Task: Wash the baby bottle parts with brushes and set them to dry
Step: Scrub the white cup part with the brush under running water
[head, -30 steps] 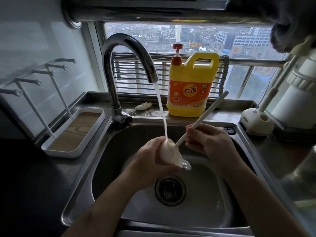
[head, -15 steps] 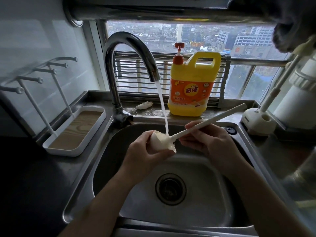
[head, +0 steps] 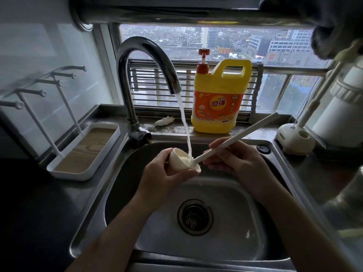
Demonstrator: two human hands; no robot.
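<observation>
Over the steel sink (head: 121, 185), my left hand (head: 163, 175) grips a small cream cup-shaped bottle part (head: 179, 157), its open mouth turned up and to the right. My right hand (head: 233, 160) holds a long white brush (head: 241, 135) by its handle; the bristle head sits inside the part's mouth. Water from the curved tap (head: 145, 61) runs straight onto the brush head and the part.
A white drying rack (head: 86, 152) with upright pegs and a wood-look tray stands left of the sink. A yellow dish-soap jug (head: 220, 97) stands on the ledge behind. At right, a white brush stand (head: 294, 140) holds another brush beside a white appliance (head: 341, 107).
My left hand has tipped the part from pointing down to mouth-up and raised it. The brush handle has swung lower to the right, its head staying inside the part.
</observation>
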